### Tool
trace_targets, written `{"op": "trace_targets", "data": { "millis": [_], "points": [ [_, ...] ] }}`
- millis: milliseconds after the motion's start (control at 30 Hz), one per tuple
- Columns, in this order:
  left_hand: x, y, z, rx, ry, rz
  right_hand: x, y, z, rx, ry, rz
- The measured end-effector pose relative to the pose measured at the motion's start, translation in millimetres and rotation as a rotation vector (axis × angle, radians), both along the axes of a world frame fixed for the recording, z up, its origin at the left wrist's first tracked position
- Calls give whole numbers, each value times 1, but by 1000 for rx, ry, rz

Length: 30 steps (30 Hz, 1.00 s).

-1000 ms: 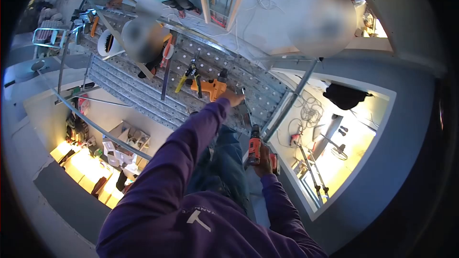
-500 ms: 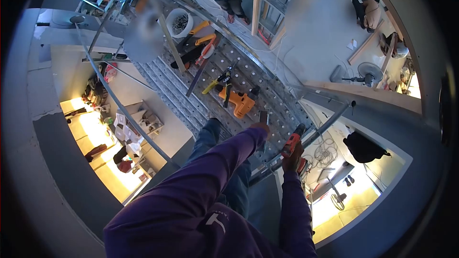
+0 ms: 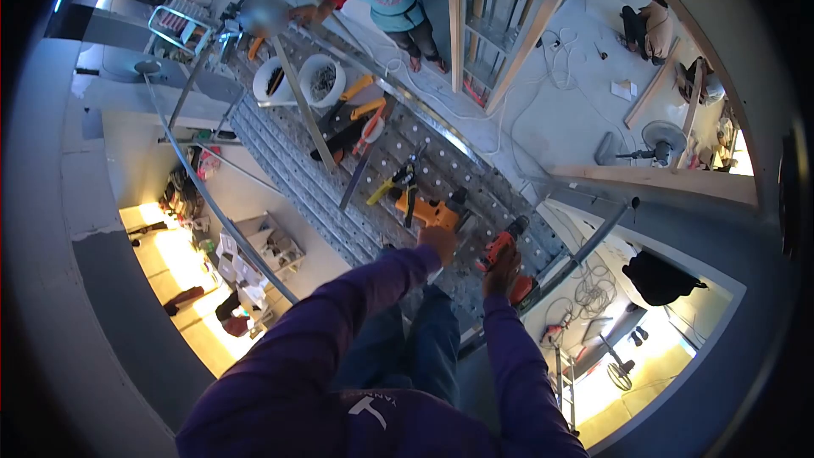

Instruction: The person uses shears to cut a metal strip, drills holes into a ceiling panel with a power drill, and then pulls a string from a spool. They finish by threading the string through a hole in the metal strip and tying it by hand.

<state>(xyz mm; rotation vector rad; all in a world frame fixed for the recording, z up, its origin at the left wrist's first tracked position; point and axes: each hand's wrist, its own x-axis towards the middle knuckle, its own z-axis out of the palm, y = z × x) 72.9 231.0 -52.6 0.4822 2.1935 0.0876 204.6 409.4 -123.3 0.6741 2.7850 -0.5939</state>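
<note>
My right hand (image 3: 502,273) is closed around the grip of a red cordless drill (image 3: 500,242), its chuck pointing up and away over the platform. My left hand (image 3: 439,242) has its fingers curled in, right by the handle end of an orange drill (image 3: 436,214) lying on the perforated metal platform (image 3: 500,203). What the left fingers hold, if anything, is hidden. Beside the orange drill lie yellow-and-black handled pliers or snips (image 3: 394,184).
Two white buckets (image 3: 323,80), one filled with small metal pieces, stand farther along the platform near orange-handled tools (image 3: 366,108). Metal scaffold rails (image 3: 216,203) border the drop to rooms below. Another person (image 3: 397,0) stands beyond; a fan (image 3: 661,140) is at right.
My left hand has moved left and down towards the orange drill; the metallic piece seen at it before is no longer clear. The red drill has shifted slightly left. The view has tilted.
</note>
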Motion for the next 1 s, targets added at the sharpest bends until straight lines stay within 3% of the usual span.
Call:
{"op": "trace_targets", "data": {
  "millis": [300, 533, 600, 667, 733, 800, 833, 867, 900, 933, 967, 1000],
  "points": [
    [22, -8, -19, 80, 145, 133, -9, -7, -12, -303, -130, 15],
    [34, -6, -28, 176, 41, 296, 0, -1, 17, -216, -214, 33],
    [31, -10, 7, 212, 91, 366, 20, 8, 17, -154, -144, 67],
    [30, -24, 28, 298, 106, 471, 15, 0, 60, -251, -121, -3],
    [40, -47, 40, 435, 80, 600, 41, 9, 64, -274, -190, 22],
    [68, -80, 10, 569, 88, 688, 77, 16, 80, -289, -379, 102],
    [78, -104, -1, 634, 91, 728, 82, 10, 89, -210, -598, 145],
    [79, -138, 10, 655, -51, 756, 88, 6, 98, -126, -818, 182],
    [83, -178, 21, 676, -196, 780, 103, 8, 93, -136, -834, 366],
    [107, -215, -10, 473, -85, 195, 121, 13, 76, -146, -853, 546],
    [158, -244, -60, 433, -178, 676, 132, 16, 76, -157, -874, 718],
    [213, -279, -98, 317, -85, 824, 131, 2, 91, -170, -794, 662]
  ]
}}
